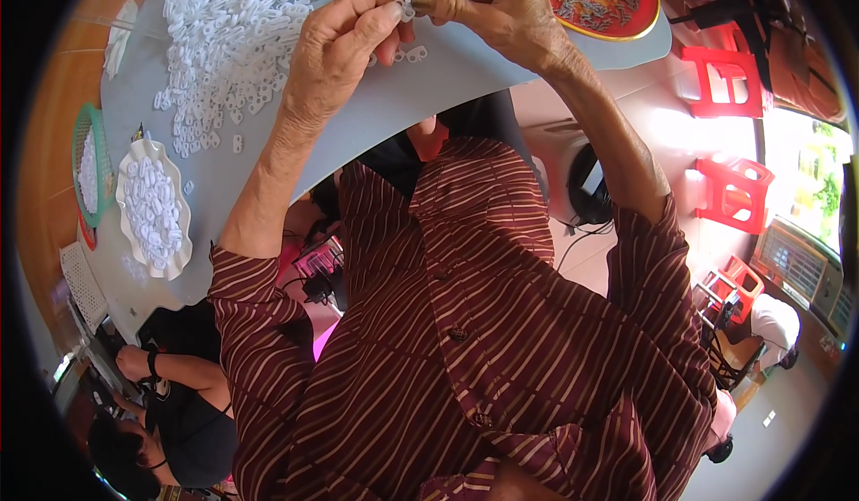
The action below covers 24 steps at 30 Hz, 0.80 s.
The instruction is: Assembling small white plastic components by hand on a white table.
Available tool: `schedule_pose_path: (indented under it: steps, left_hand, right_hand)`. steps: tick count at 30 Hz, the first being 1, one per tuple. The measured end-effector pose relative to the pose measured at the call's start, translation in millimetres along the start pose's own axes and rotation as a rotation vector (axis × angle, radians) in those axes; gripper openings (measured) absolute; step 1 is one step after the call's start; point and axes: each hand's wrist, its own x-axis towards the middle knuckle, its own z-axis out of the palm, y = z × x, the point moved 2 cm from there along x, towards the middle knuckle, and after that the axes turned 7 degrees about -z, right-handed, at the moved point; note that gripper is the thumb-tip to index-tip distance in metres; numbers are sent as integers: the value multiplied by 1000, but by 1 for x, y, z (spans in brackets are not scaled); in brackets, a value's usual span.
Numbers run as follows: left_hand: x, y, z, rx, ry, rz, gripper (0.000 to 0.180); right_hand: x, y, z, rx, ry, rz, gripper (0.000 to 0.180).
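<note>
Piece (pixel 408 12), small & white, sits btwn L hand (pixel 335 49) & R hand (pixel 497 13), equally near, fingertips of both pinched on it above bench (pixel 219 192), long axis unclear.

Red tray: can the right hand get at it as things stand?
Likely yes: the red tray lies beside the right hand, nothing visible between, though that hand is occupied with a small white piece.
</note>
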Motion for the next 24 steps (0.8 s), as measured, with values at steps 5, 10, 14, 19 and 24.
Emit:
schedule_pose_path:
  steps: [5,10,14,19,24]
  left_hand:
    - [0,-2,0,41,-15,-2,21]
    - [0,-4,3,41,-6,-26,22]
    - [-1,-5,4,26,41,-11,21]
    - [0,-7,4,91,69,31,17]
    - [-2,0,7,174,118,50,17]
  right_hand:
    - [3,-4,-5,-246,-85,-62,10]
    - [3,-3,-5,-86,-111,-31,11]
    - [4,0,-2,116,-71,-60,15]
    - [2,-3,1,-25,-36,-87,17]
    - [0,0,1,-88,25,-103,16]
